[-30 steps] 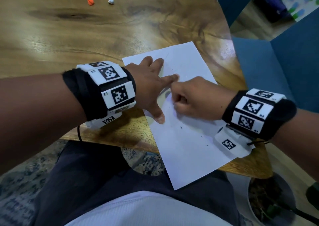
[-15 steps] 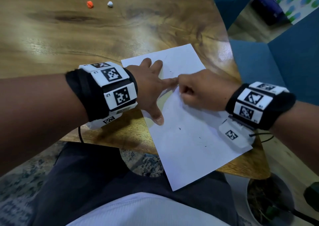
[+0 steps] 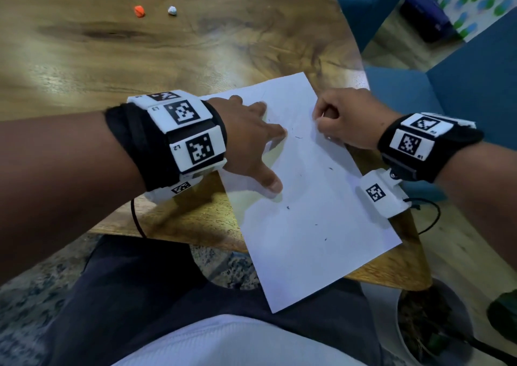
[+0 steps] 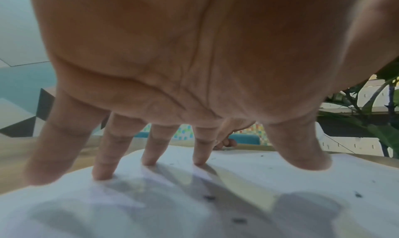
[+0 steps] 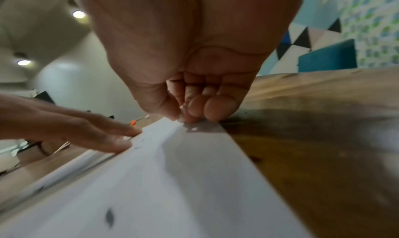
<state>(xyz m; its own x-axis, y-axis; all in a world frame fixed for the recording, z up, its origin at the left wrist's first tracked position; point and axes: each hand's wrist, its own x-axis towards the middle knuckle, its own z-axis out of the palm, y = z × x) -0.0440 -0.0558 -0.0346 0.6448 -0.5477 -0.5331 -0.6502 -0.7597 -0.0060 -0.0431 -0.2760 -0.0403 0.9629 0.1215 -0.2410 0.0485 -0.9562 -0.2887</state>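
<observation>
sheet: the white sheet (image 3: 307, 197) lies slantwise on the wooden worktop (image 3: 140, 57), its near corner hanging off the edge over my lap.
left hand: my left hand (image 3: 251, 141) is spread wide on the sheet's left part. the fingertips (image 4: 149, 159) and thumb press down and the palm is arched clear of it.
why the left hand: i judge it is an anchor, so the sheet cannot slide or lift while the other hand works its edge.
right hand: my right hand (image 3: 344, 119) is curled up, with thumb and fingertips (image 5: 218, 107) pinched together at the sheet's far right edge. i take it to be nipping the edge itself, though it could be a small white scrap there; i cannot tell for sure.
why the edge: a pinch at the margin gives a place to start a tear or pluck off a bit, and the pull runs away from the anchored side.
specks: a few dark specks (image 3: 287, 207) are scattered over the sheet.
far left: an orange ball (image 3: 139, 11) and a white ball (image 3: 172, 10), both tiny and crumpled, lie near each other, well apart from my hands.
change: half a second ago my right knuckles touched my left forefinger at mid-sheet. now the right hand has gone out to the right edge and the two are apart. the left hand has kept its place, and so has the sheet.
</observation>
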